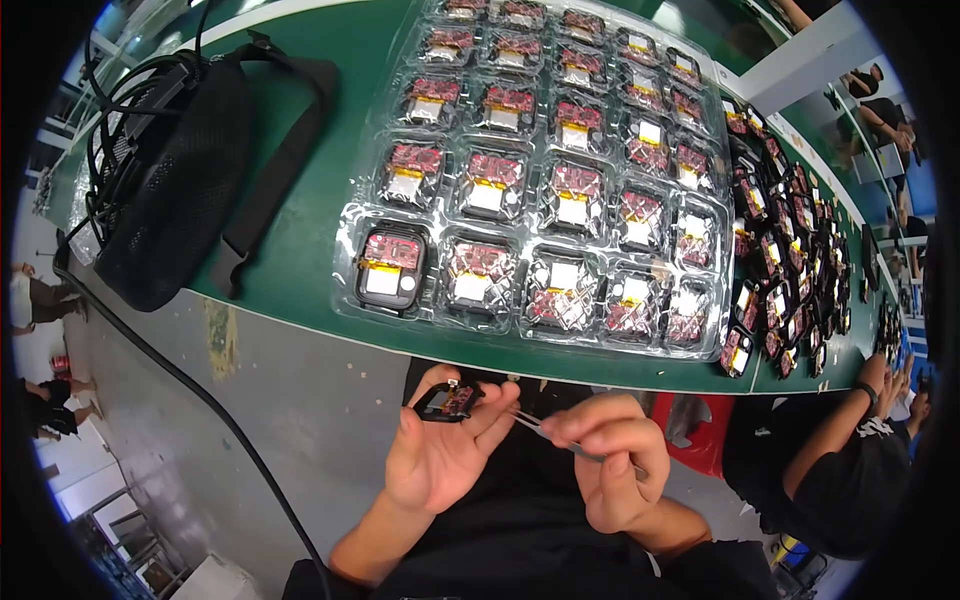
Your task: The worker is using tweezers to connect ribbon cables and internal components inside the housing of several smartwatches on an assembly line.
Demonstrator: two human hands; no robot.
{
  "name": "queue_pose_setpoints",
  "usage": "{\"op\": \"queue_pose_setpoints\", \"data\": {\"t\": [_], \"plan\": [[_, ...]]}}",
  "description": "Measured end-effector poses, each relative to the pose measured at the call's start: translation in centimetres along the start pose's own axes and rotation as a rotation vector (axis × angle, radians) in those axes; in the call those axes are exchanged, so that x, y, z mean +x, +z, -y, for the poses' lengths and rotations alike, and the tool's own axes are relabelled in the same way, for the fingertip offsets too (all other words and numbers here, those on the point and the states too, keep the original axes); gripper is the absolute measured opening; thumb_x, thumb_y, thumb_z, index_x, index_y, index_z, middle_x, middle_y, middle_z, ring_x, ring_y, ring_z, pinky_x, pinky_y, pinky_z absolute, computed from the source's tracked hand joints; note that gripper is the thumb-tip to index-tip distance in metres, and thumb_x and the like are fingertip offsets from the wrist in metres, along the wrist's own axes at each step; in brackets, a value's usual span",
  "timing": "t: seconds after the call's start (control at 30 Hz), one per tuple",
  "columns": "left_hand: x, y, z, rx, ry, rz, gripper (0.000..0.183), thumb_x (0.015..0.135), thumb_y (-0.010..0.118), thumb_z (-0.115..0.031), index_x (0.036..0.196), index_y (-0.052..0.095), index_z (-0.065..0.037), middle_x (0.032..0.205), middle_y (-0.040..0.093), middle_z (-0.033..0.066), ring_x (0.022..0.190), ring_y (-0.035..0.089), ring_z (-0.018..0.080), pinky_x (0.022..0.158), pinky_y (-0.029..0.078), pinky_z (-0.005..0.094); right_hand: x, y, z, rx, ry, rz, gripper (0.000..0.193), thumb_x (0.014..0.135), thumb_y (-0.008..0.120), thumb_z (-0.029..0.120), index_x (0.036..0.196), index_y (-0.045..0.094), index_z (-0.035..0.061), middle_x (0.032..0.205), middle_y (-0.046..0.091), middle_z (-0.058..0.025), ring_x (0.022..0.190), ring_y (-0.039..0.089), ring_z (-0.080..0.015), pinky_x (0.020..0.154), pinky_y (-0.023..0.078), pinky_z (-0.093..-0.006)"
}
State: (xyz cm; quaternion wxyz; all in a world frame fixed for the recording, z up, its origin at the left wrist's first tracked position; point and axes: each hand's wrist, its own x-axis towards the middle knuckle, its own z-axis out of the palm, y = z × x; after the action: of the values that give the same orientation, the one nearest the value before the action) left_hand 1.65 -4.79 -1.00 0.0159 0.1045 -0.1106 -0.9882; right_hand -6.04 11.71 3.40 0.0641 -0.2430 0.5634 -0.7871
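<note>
My left hand (440, 455) grips a small black device housing (447, 402) by its edges, in front of the table's near edge. Red circuit board and a bit of yellow show inside the housing, which is tilted. A pair of metal tweezers (531, 420) is pinched in my right hand (618, 465). The tweezer tips point left toward the housing, close to my left fingertips; whether they touch anything is too small to tell. Beyond the edge lies a clear plastic tray (345, 235) whose pockets hold several similar housings, such as one open unit (390, 268) at its near left corner.
A black mesh bag (185, 190) with a strap and tangled cables lies on the green table (300, 240) at left. A black cable (190, 380) hangs past the edge. Heaped housings (785, 250) lie right of the tray. Another person's arm (835, 435) is at far right.
</note>
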Motion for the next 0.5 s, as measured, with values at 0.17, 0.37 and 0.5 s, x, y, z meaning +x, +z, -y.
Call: {"op": "queue_pose_setpoints", "data": {"t": [0.17,0.37,0.5], "plan": [[0.0,-1.3,-0.4,0.072,0.107,-0.027,0.06,0.1,0.053,-0.051,0.143,0.039,-0.012,0.134,0.058,0.017,0.137,0.047,0.0364,0.12,0.03,0.0512,0.3,-1.7,0.9,-0.522,0.136,0.21,0.034,0.102,0.056,0.025,0.107,0.068,-0.0063,0.108,0.064,-0.0228,0.092,0.066,-0.029,0.076,0.053,-0.0342],[0.1,-1.2,-1.0,0.189,0.154,-0.019,0.059,0.096,0.063,-0.047,0.133,0.043,-0.007,0.127,0.061,0.0227,0.13,0.053,0.0398,0.11,0.043,0.0537,0.3,-2.2,1.1,-0.566,0.45,0.301,0.021,0.091,0.071,0.012,0.107,0.07,-0.0008,0.092,0.067,-0.014,0.069,0.066,-0.0226,0.061,0.052,-0.0315],[0.0,-0.6,-1.1,0.528,0.147,0.009,0.063,0.09,0.07,-0.05,0.124,0.043,-0.005,0.118,0.064,0.0275,0.119,0.061,0.0428,0.091,0.057,0.0535,0.6,-2.6,0.0,-0.592,0.502,0.481,0.019,0.092,0.067,0.01,0.111,0.067,0.0034,0.087,0.069,-0.0123,0.072,0.069,-0.0255,0.063,0.054,-0.0341]]}}
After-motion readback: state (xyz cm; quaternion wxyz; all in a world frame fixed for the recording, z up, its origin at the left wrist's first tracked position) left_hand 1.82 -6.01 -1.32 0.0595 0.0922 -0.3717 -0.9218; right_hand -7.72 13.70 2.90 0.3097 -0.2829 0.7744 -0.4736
